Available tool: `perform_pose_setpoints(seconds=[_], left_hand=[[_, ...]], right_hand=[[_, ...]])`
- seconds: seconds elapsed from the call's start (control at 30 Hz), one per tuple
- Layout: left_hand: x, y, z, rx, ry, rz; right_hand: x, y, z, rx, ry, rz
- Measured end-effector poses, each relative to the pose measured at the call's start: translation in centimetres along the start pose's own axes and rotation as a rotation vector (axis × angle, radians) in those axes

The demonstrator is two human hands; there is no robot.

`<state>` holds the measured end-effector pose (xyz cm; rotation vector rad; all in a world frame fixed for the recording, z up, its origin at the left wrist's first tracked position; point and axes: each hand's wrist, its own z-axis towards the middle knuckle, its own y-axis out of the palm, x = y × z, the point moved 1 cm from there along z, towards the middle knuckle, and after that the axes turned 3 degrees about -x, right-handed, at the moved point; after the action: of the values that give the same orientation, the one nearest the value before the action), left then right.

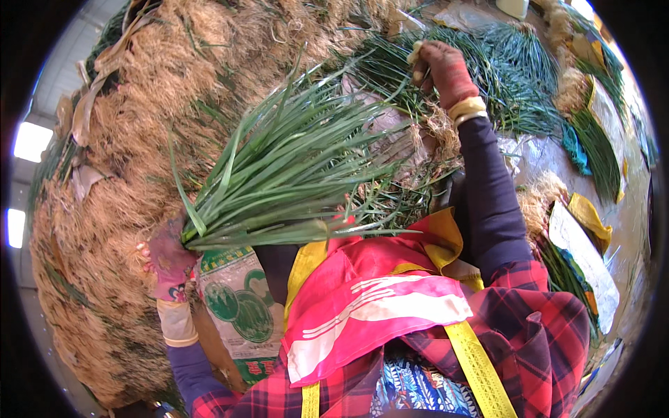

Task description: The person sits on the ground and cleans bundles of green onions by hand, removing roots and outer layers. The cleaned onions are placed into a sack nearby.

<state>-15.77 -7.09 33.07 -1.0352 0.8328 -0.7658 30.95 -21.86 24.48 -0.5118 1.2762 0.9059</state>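
Note:
My left hand (175,256), in a flowered glove, is shut around the base of a large bunch of long green leafy stalks (292,167), which look like Chinese chives. The leaves fan out up and to the right across my front. A few pale reddish stem ends show beside the glove. My right hand (439,68), in a reddish glove with worn, dark fingers, is raised over loose green leaves (381,62) at the upper right. Its fingers are curled, and whether they hold anything is unclear. Some stalks with tan roots (441,128) lie just below it.
A high heap of plants with tan, fibrous roots (120,209) rises at the left. Leafy bundles (512,68) lie at the upper right. Wrapped bundles (585,261) stand on the right. A printed sack (243,303) is by my left forearm, and leaf scraps (397,201) lie before my apron.

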Motion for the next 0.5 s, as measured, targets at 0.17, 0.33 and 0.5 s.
perform_pose_setpoints(seconds=[0.17,0.33,0.5], left_hand=[[-1.9,0.8,-2.7,-0.004,-0.209,-0.039],[-4.8,0.8,-7.8,0.228,-0.715,-0.096],[-7.7,0.0,-15.4,0.294,-1.577,-1.615]], right_hand=[[1.3,1.6,-0.7,-0.066,0.250,-0.071],[3.1,-1.5,-0.1,-0.055,0.230,-0.365],[5.9,-3.5,-1.5,-0.117,0.470,-0.554]])
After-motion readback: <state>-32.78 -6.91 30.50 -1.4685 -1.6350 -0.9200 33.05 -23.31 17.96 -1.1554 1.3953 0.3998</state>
